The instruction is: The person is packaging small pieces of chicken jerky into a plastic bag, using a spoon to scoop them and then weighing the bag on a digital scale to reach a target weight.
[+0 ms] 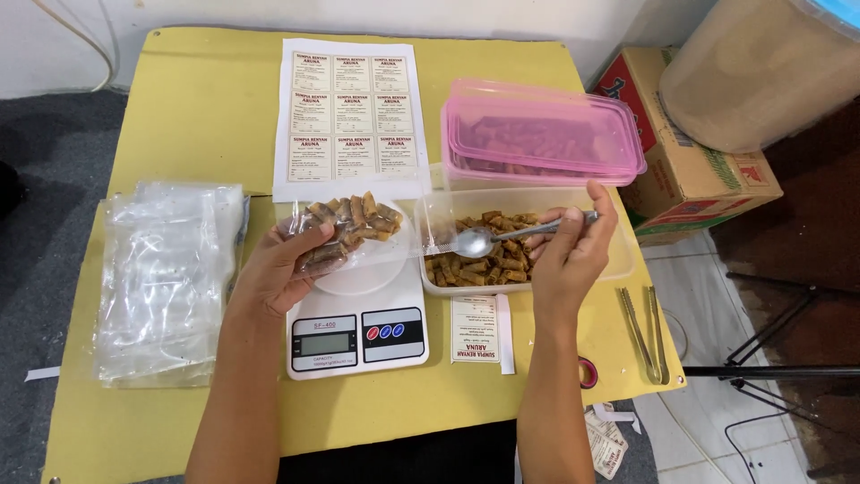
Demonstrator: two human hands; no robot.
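A white digital kitchen scale (pixel 357 333) sits at the near middle of the yellow table (pixel 206 116), and everything else is ranged around it. The left hand (pixel 278 269) holds a clear plastic bag of brown rolled snacks (pixel 349 229) over the scale's round platform, fingers curled under and around the bag's lower end so that its mouth faces right, towards the food, which looks a sensible tilt for filling. The snacks bulge above and beyond the fingertips, so the bag's load lies mostly past the grip, over the scale's far edge. The right hand (pixel 569 251) pinches the handle of a metal spoon (pixel 502 237) between thumb and fingers; its bowl looks empty and hangs just right of the scale, over the clear tub of snacks (pixel 528 251), level with the bag's opening. Behind that tub rests a pink-lidded container (pixel 542 134). A sheet of labels (pixel 351 116) lies beyond the scale, a stack of empty bags (pixel 166 278) to its left, metal tongs (pixel 647 332) well to its right, and one loose label (pixel 479 330) just beside it.
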